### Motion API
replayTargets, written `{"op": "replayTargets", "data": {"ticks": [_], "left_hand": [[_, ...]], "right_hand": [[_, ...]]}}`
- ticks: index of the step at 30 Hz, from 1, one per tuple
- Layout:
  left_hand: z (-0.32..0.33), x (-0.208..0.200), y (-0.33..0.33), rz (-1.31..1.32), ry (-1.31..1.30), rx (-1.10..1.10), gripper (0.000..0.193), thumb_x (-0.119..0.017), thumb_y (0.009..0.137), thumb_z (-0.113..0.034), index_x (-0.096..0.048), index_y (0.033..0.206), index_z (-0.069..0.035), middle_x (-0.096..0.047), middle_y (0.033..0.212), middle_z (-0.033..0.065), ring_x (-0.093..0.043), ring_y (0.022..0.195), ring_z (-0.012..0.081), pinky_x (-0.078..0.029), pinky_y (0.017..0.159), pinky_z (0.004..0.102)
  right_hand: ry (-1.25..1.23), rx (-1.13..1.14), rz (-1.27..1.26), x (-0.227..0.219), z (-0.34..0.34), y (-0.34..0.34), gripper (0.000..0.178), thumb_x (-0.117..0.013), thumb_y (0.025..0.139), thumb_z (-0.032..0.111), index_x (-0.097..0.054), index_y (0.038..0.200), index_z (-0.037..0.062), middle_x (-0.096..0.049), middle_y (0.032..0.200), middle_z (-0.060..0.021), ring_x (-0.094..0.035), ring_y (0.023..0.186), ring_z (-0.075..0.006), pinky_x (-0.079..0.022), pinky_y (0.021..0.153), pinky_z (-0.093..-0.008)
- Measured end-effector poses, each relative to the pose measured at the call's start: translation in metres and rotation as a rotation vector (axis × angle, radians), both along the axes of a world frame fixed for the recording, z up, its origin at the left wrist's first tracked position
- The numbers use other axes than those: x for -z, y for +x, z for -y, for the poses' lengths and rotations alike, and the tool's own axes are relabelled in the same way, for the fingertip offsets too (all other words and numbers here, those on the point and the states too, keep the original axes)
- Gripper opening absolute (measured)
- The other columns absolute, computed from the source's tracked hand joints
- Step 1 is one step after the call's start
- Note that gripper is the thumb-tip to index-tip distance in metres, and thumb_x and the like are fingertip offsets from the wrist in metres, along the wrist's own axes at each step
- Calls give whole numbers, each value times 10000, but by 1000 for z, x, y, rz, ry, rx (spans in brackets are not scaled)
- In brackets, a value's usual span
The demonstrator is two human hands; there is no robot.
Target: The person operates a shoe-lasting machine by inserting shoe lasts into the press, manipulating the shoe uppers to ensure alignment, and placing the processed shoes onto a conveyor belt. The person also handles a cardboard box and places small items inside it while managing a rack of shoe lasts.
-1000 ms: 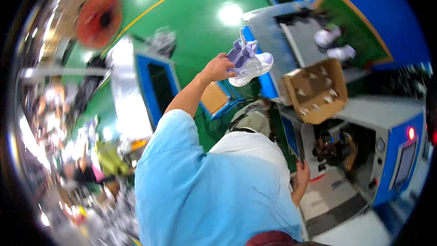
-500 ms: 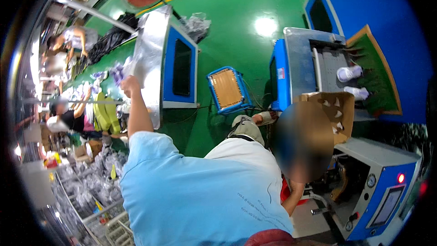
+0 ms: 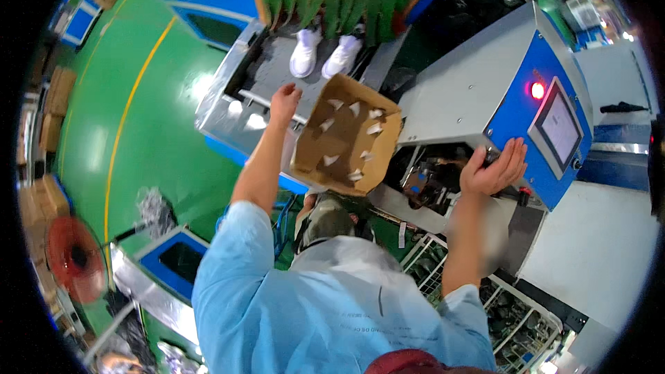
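My left hand (image 3: 285,103) reaches forward over the metal ledge of a machine, beside an open cardboard box (image 3: 309,159). Its fingers are loosely curled, and nothing shows in them. Just beyond it, a pair of white shoes (image 3: 304,54) stands in front of a green strip curtain (image 3: 346,10). Several small white pointed pieces (image 3: 355,109) lie in the box. My right hand (image 3: 493,169) is raised at the front of a grey and blue machine (image 3: 478,79), fingers stretched out and nothing held; whether it touches the panel is unclear.
The machine carries a lit red lamp (image 3: 537,90) and a screen (image 3: 558,120), above a dark opening with metal parts (image 3: 426,183). Wire racks (image 3: 516,315) stand at lower right. A red fan (image 3: 76,257) and another metal-topped blue unit (image 3: 170,263) are at left.
My view has swung right, from the side table with purple items to the machines. My left hand has left that table for the box and white shoes. The right hand now shows, fingers spread.
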State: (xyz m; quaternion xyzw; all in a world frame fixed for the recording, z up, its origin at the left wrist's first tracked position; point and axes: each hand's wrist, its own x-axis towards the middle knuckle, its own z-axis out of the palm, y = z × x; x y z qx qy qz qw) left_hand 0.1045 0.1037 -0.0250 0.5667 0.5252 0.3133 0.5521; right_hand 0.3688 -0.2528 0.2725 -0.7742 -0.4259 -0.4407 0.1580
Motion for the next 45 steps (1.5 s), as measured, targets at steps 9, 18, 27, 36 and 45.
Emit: {"op": "replayTargets", "data": {"ticks": [9, 18, 27, 36, 45], "left_hand": [[-104, 47, 214, -403, 132, 683, 953, -916, 684, -379, -453, 1398, 50, -610, 1339, 282, -592, 1262, 390, -453, 1074, 388], [-106, -6, 205, -696, 361, 595, 630, -843, 692, -251, -604, 1245, -68, -726, 1129, 196, -680, 1098, 395, -527, 947, 463], [77, -184, 8, 494, -512, 459, 707, -794, 740, -109, -517, 1376, 26, -682, 1230, 127, -687, 1069, 265, -542, 988, 395], [329, -242, 58, 418, -6, 415, 681, -745, 848, -305, -428, 1371, -6, -543, 1259, 133, -545, 1157, 257, -455, 992, 400], [388, -241, 39, -386, 712, 728, 277, -515, 981, -297, -603, 939, -38, -623, 846, 209, -619, 740, 438, -492, 671, 525]], "right_hand": [[71, 147, 300, 33, 8, 30, 648, -306, 1044, 539, -464, 1401, 23, -520, 1394, -210, -482, 1316, -389, -316, 1138, -556], [18, 118, 270, 29, 16, 29, 578, -327, 1062, 468, -485, 1383, 14, -533, 1392, -211, -459, 1350, -386, -251, 1179, -555], [228, -215, -613, -24, 20, -66, 690, -659, 953, 320, -415, 1470, -66, -501, 1459, -245, -379, 1438, -409, -176, 1216, -546], [400, -730, -1395, 1, 86, -124, 1195, -759, 792, 107, 124, 1584, -29, -263, 1577, -213, -387, 1413, -315, -357, 1152, -428], [229, -428, -1532, 8, 170, -116, 1068, -799, 690, 61, -227, 1586, -39, -507, 1449, -241, -564, 1268, -296, -463, 1058, -393]]}}
